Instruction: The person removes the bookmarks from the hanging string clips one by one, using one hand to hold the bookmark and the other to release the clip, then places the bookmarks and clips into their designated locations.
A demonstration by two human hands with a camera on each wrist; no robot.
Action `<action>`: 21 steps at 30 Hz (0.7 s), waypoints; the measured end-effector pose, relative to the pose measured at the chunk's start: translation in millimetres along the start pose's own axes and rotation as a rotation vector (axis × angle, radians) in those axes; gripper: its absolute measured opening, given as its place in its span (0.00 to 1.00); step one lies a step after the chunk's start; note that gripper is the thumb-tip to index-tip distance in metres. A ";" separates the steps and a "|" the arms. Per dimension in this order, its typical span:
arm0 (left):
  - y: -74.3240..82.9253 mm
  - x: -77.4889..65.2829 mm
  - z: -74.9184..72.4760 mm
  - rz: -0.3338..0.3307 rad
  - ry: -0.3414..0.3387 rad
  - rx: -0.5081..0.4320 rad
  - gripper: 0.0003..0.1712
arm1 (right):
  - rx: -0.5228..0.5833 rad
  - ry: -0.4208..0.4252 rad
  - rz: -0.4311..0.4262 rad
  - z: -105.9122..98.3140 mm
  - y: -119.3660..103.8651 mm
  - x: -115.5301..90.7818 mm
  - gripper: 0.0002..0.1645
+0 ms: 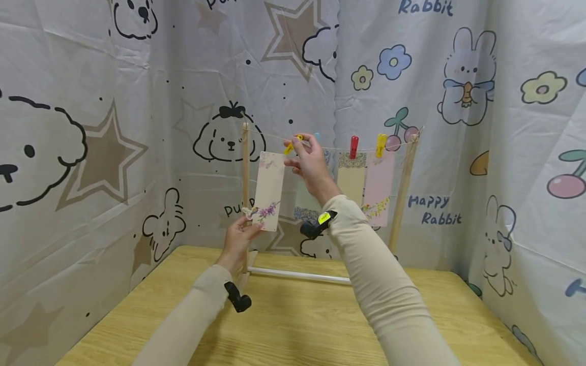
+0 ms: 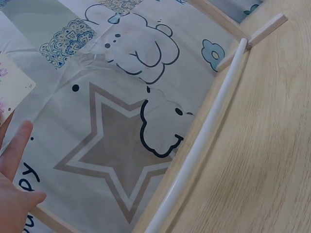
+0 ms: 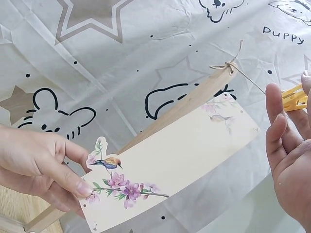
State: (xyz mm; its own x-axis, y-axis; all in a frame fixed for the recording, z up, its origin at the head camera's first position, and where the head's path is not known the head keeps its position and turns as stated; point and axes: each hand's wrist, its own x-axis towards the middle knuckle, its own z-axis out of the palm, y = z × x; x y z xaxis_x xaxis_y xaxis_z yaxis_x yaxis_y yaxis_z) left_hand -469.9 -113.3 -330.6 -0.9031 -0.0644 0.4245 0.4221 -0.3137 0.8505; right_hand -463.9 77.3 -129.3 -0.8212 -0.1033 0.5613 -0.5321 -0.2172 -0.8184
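Note:
My left hand (image 1: 235,241) pinches the lower left corner of a cream bookmark card (image 1: 269,190). Purple blossoms and a cut-out bird decorate that card, seen large in the right wrist view, where its top edge lies below the string (image 3: 252,83). Higher up, my right hand (image 1: 313,165) pinches a yellow clothespin (image 3: 295,98) between thumb and fingers at the string. Behind the right hand hangs a pale green card (image 1: 308,198), partly hidden by hand and wrist. In the left wrist view only a corner of the cream card (image 2: 12,90) shows beside the fingers.
Two wooden posts (image 1: 246,168) carry the string, joined below by a white rod (image 1: 297,275) over the wooden table (image 1: 293,325). To the right, a red clothespin (image 1: 354,147) and a yellow one hold a beige card (image 1: 350,185) and a pink card (image 1: 380,188). Printed curtains stand behind.

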 end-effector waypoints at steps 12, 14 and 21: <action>-0.6 -1.1 -2.7 0.001 -0.001 0.019 0.22 | -0.009 -0.025 -0.004 -3.9 1.5 -5.7 0.17; 0.4 -1.2 -2.9 -0.003 -0.001 0.028 0.22 | -0.012 -0.026 -0.003 -5.2 2.2 -6.7 0.17; 3.4 -4.4 -3.1 -0.006 0.014 0.027 0.23 | -0.005 -0.023 0.021 -7.8 4.1 -10.4 0.21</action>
State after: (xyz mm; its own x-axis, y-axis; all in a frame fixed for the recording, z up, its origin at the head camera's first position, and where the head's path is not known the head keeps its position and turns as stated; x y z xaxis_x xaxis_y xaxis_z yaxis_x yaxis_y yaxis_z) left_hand -464.8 -117.0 -330.5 -0.9064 -0.0760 0.4155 0.4188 -0.2889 0.8609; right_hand -459.1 85.1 -139.5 -0.8273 -0.1298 0.5466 -0.5159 -0.2096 -0.8306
